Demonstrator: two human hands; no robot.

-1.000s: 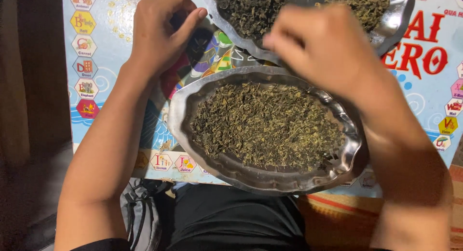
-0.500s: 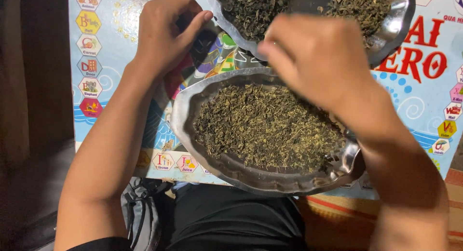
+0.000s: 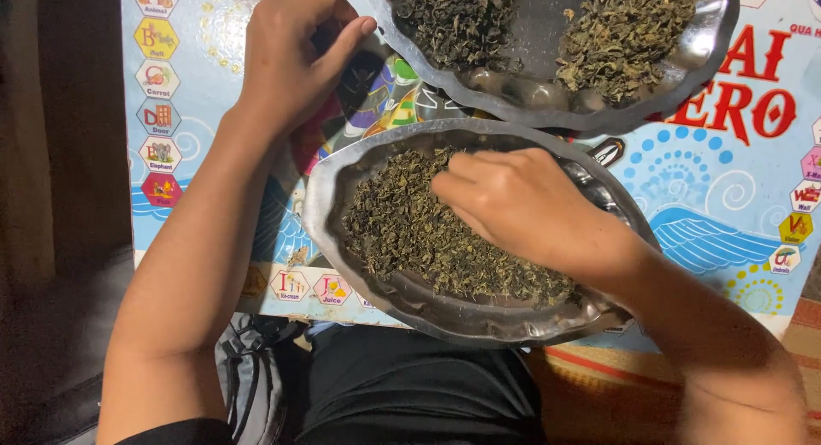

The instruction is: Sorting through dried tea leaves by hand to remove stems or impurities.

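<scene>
Right hand [image 3: 522,207] pinches dry leaves [image 3: 410,231] (light, brittle, best taken loosely by the fingertips) in the tray [image 3: 321,206] beneath it; left hand [image 3: 291,56] curled, apart

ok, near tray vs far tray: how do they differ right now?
The near tray holds one spread layer of dried leaves; the far tray holds two separate heaps with bare metal between. The right hand rests in the near tray; no hand is in the far tray, and the left hand is closed beside it. Both are scalloped metal trays.
</scene>
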